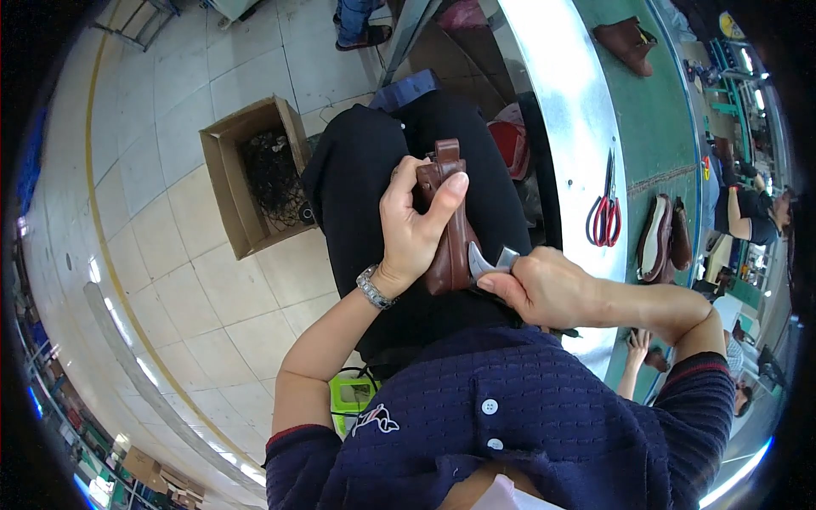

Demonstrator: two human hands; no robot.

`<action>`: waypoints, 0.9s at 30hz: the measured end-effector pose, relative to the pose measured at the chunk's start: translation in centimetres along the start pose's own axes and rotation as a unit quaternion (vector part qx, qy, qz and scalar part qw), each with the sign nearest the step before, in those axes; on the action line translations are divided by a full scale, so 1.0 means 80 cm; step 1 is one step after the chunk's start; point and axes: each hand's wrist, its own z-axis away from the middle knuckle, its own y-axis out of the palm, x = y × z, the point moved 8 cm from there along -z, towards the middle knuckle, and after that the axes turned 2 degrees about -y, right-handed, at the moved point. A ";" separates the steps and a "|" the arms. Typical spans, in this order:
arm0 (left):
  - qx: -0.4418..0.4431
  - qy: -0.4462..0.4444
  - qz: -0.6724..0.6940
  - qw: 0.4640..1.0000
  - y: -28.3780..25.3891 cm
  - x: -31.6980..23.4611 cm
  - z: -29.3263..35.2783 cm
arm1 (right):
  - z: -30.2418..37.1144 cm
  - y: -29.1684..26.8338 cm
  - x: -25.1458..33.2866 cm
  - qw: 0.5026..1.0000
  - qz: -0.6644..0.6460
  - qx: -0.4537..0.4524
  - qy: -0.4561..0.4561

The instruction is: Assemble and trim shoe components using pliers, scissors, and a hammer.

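Note:
Above my lap, my left hand point(412, 223) grips a brown leather shoe upper point(452, 255), thumb across its top and fingers behind it. A loop tab stands up at the far end of the upper. My right hand point(544, 285) is closed round a hand tool with a curved silver metal head point(486, 262). That head meets the near right side of the leather; its exact jaw or blade shape is partly hidden by my thumb and fingers. A dark tip sticks out behind my right fist.
Red-handled scissors point(604, 217) lie on the shiny metal table edge point(586, 110) to my right. On the green surface are another brown upper point(627, 45) and several brown pieces point(663, 238). A cardboard box point(225, 187) of dark scraps stands on the tiled floor. Other people are nearby.

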 end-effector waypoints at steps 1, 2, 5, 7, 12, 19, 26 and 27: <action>-0.008 0.008 -0.001 1.000 0.000 -0.003 0.001 | 0.001 -0.001 -0.001 1.000 -0.002 -0.006 -0.005; -0.008 0.008 0.009 1.000 0.001 -0.001 0.002 | 0.002 -0.006 0.003 0.998 0.044 -0.029 -0.029; -0.001 0.011 0.008 1.000 0.004 0.003 0.003 | 0.007 -0.008 -0.004 0.989 0.111 -0.078 -0.062; 0.008 0.016 -0.003 1.000 0.006 0.000 0.004 | 0.009 -0.007 -0.015 0.990 0.066 -0.091 -0.083; 0.000 0.024 0.011 1.000 0.010 -0.003 0.009 | 0.001 0.020 -0.052 0.968 -0.245 -0.002 -0.061; 0.003 0.007 -0.009 1.000 0.010 -0.003 0.006 | -0.010 0.019 -0.042 0.937 -0.317 0.132 -0.064; 0.000 0.000 -0.006 1.000 0.005 0.001 0.006 | -0.007 -0.019 -0.005 0.993 0.019 0.101 -0.063; -0.001 -0.001 -0.012 1.000 0.004 0.003 0.004 | -0.007 -0.018 -0.008 0.994 -0.033 0.104 -0.023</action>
